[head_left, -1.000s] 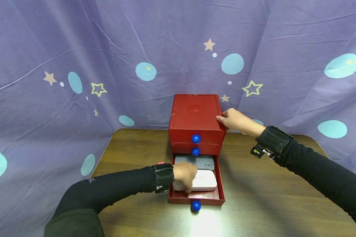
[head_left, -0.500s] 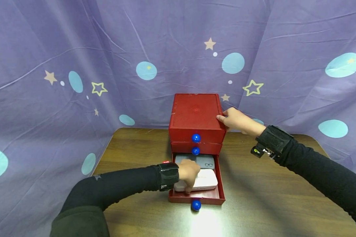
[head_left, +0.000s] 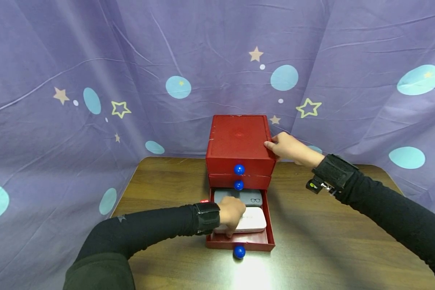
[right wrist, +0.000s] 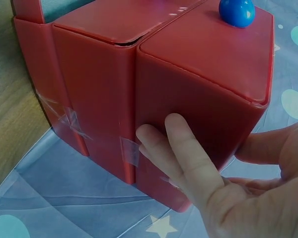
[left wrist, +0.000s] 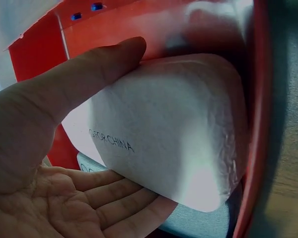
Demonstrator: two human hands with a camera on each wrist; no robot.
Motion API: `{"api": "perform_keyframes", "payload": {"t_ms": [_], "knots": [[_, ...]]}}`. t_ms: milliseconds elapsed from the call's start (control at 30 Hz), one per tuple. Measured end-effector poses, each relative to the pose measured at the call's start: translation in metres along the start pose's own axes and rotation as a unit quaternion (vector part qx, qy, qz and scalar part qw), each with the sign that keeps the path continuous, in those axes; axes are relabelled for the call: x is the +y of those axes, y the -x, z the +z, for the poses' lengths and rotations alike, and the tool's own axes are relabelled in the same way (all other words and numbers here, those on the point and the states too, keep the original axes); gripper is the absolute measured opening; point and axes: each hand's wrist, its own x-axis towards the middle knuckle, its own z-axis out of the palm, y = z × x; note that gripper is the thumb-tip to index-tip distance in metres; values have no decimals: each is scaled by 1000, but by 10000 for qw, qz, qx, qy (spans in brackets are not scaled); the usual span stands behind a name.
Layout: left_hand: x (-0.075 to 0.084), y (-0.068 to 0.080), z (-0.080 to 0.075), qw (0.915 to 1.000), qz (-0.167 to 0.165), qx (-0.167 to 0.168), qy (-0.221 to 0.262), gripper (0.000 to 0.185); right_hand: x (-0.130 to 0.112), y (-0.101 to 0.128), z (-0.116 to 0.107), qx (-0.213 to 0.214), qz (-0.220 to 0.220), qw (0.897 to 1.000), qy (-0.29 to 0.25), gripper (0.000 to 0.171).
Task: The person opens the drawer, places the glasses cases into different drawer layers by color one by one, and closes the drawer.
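Observation:
A red drawer cabinet [head_left: 239,137] stands at the back of the table, its bottom drawer [head_left: 258,246] pulled out. Inside lie a grey glasses case [head_left: 251,196] with a small glasses print and, in front of it, a white rounded case [head_left: 254,220] in clear wrap. My left hand [head_left: 231,212] reaches in from the left and holds the white case, thumb along one long edge and fingers along the other in the left wrist view. My right hand [head_left: 288,147] rests against the cabinet's right side with straight fingers [right wrist: 188,144], thumb over its top edge.
Two upper drawers are closed, each with a blue knob [head_left: 239,169]. Another blue knob [head_left: 239,252] sticks out from the pulled-out drawer. A purple curtain [head_left: 188,44] with stars hangs behind the wooden table [head_left: 330,241].
My left hand has shifted slightly right, and the white case has slid a little right with it inside the drawer. My right hand has stayed in place on the cabinet.

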Motion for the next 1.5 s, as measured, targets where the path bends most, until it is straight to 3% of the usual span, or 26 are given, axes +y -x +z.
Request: {"api": "perform_keyframes", "payload": {"t_ms": [200,700,1133,1333,1500], "knots": [[-1,-2,7,9998,44,150,-150,43,0,0,0,2,11,10000,-14,43],[-1,-6,17,9997,-105,42,-200,43,-1,0,2,-88,80,9998,-129,44],[-5,-1,14,9995,-231,2,211,43,-4,2,3,-168,141,9995,-234,48],[-11,7,4,9989,-87,277,355,33,-4,2,3,-163,101,9993,-308,47],[-16,18,-3,9953,296,843,368,27,-3,1,2,-142,69,9995,-279,46]]}}
